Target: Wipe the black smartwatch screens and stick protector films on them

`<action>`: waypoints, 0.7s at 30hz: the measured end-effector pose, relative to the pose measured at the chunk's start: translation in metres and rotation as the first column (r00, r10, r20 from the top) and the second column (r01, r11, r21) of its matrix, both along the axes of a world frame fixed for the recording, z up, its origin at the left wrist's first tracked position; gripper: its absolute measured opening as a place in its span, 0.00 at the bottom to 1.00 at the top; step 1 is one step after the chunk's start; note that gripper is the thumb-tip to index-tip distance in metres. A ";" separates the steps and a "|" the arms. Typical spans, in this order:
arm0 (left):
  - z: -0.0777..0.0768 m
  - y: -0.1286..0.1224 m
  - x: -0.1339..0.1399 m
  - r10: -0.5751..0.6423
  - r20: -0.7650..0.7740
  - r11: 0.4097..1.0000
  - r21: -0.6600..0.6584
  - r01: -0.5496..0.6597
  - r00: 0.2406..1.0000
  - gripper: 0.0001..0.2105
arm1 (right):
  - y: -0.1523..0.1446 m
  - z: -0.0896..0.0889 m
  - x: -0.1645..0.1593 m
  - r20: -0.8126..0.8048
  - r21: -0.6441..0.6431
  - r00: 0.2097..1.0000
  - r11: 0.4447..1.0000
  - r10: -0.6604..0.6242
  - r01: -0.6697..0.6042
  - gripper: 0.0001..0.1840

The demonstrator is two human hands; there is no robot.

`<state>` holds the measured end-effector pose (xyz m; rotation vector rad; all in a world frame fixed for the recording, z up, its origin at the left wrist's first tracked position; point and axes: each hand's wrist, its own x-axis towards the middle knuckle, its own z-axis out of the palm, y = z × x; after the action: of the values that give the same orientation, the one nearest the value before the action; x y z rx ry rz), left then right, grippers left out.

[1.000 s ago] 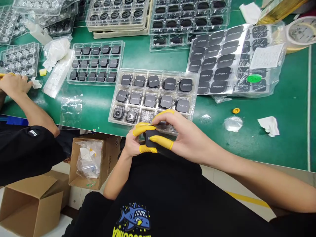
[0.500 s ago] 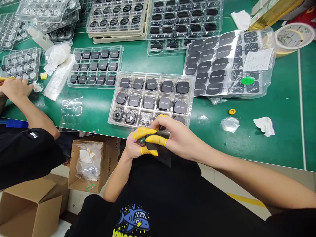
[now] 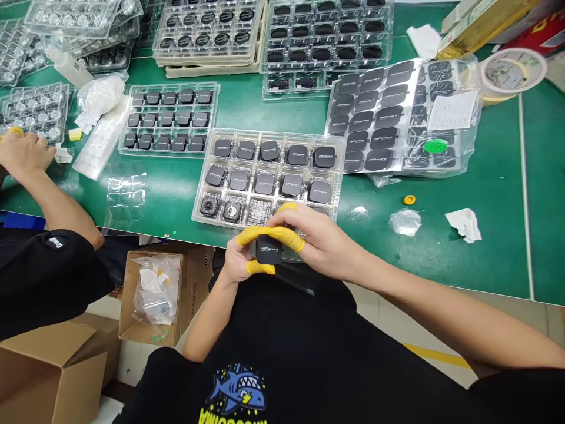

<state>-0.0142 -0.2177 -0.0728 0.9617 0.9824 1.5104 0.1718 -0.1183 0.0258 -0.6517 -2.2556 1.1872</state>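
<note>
A square black smartwatch body (image 3: 269,254), its flat face marked "HiFuture", is held just off the table's front edge. My left hand (image 3: 241,259) grips it from the left, yellow-cotted fingers along its upper and lower edges. From the right, my right hand (image 3: 324,238) presses its yellow-cotted fingers on the upper edge. Right behind them lies a clear plastic tray (image 3: 200,203) of similar watch bodies. Most show the printed face. Two at the front left, such as this sensor-side-up watch body (image 3: 209,205), show their backs. My right hand hides part of the front row.
On the right lie sheets of black printed films (image 3: 369,121), tape (image 3: 512,73) and a yellow finger cot (image 3: 409,199). A second filled tray (image 3: 165,121) stands at left. A co-worker's hand (image 3: 29,156) works far left. Below is a carton (image 3: 185,282) with plastic waste.
The watch body has turned so that its printed face shows. My right thumb has moved from across its face to the upper edge. A clear film hanging below it no longer shows plainly.
</note>
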 end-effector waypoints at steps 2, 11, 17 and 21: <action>0.002 0.000 0.001 -0.029 0.060 0.999 -0.026 0.031 0.998 0.36 | 0.002 0.004 0.003 0.024 -0.023 0.999 0.999 0.048 -0.047 0.09; -0.002 -0.003 0.001 -0.052 0.101 0.997 -0.053 0.057 0.994 0.37 | 0.002 0.001 0.003 0.042 -0.052 0.999 0.998 0.025 -0.023 0.08; -0.007 -0.007 0.001 -0.008 0.147 0.991 -0.131 0.028 0.989 0.42 | 0.003 0.008 0.005 0.060 -0.122 0.998 0.992 -0.026 0.033 0.11; -0.010 -0.007 0.001 0.049 0.151 0.993 -0.117 -0.031 0.987 0.41 | 0.003 0.018 0.007 0.064 -0.175 0.998 0.984 -0.023 0.034 0.06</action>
<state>-0.0133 -0.2249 -0.0824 0.7373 0.9710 1.5203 0.1789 -0.1152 0.0436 -0.7954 -2.2001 1.3813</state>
